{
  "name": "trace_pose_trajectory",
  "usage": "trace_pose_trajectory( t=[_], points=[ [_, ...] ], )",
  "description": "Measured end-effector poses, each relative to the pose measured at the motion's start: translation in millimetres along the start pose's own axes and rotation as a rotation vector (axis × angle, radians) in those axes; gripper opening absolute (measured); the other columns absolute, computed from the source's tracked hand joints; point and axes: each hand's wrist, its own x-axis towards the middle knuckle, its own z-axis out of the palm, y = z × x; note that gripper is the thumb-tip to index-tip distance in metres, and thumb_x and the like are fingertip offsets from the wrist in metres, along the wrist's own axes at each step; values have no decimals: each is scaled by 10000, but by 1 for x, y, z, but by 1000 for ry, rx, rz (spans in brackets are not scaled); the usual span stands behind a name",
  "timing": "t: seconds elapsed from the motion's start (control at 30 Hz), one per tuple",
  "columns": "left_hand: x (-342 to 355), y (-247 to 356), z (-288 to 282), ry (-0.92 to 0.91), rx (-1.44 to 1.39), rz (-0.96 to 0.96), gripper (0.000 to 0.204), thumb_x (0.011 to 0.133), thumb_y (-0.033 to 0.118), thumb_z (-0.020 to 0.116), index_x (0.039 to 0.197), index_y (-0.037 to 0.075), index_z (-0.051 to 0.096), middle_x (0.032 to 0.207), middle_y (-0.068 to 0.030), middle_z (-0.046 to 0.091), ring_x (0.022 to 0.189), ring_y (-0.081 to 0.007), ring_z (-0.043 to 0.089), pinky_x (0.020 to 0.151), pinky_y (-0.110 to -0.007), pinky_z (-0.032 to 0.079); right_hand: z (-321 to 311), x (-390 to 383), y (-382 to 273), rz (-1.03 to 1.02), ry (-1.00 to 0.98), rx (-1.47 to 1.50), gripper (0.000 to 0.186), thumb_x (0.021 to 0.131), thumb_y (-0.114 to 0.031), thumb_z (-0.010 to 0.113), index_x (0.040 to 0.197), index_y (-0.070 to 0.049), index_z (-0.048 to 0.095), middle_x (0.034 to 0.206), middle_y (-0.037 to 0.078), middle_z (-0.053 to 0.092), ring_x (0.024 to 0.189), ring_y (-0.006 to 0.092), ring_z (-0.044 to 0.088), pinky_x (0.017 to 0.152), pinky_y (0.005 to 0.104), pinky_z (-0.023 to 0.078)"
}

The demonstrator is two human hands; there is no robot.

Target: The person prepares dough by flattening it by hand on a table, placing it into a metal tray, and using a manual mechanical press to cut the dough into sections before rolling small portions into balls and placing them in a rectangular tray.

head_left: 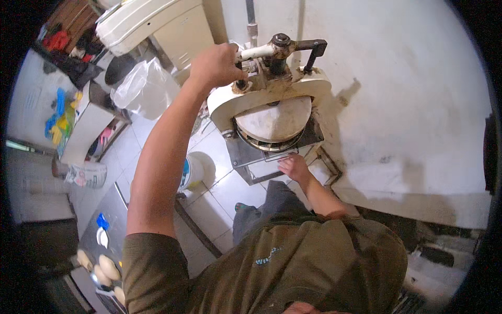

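Note:
A cream-and-black hand press (269, 97), of the kind used as a dough divider, stands against the wall in front of me. Its crossbar (256, 53) runs over the top, with a black grip at the right end. My left hand (215, 65) is closed around the left end of that bar. Under the arched head sits a pale round plate (274, 120), over a round ringed base. At the front edge my right hand (294, 167) has its fingers curled at a thin metal handle (273, 157). Their exact hold is partly hidden.
A clear plastic bag (144, 89) hangs left of the press, below a cream machine housing (151, 23). A white bucket (193, 172) stands on the tiled floor. At lower left, several pale rounded lumps (109, 267) lie near a dark table (107, 201).

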Motion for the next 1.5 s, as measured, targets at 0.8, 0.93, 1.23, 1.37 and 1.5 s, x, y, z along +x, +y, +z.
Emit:
trace_pose_trajectory(
  t=[0.8,0.93,1.23,1.37,1.5],
  points=[
    [-892,303,289,-118,135,-2196,1346,732,730,770,1650,38,69,1687,-315,43,1548,-532,27,1241,-630,90,-96,-236,-119,171,70,-228,258,892,-60,606,1147,-97,603,918,30,620,763,152,556,667,315,477],
    [-959,410,312,25,-260,-2372,1362,708,773,770,1646,39,107,1688,-294,94,1559,-481,98,1259,-586,138,-82,-237,-169,352,-179,-429,330,933,-151,637,1251,-108,562,984,48,643,782,163,594,719,390,555],
    [-622,486,248,-13,320,-2333,1099,910,834,408,1662,103,82,1694,-293,48,1547,-515,84,1160,-769,54,-39,-115,-226,825,-794,-362,647,942,-224,665,1492,-1,408,1106,55,642,697,76,531,569,218,476],
    [-466,507,269,145,279,-2186,971,985,740,367,1659,90,108,1704,-260,65,1548,-501,101,1180,-735,71,8,-47,-215,1118,-900,-302,207,922,-167,677,1043,-13,609,825,6,566,623,102,478,554,233,459],
    [-409,530,274,672,-114,-2093,879,1028,664,348,1648,66,169,1687,-279,133,1532,-502,176,1230,-637,101,125,-19,-213,1401,-822,-661,85,736,57,507,805,12,529,732,85,571,559,168,529,535,227,542]
  ],
)
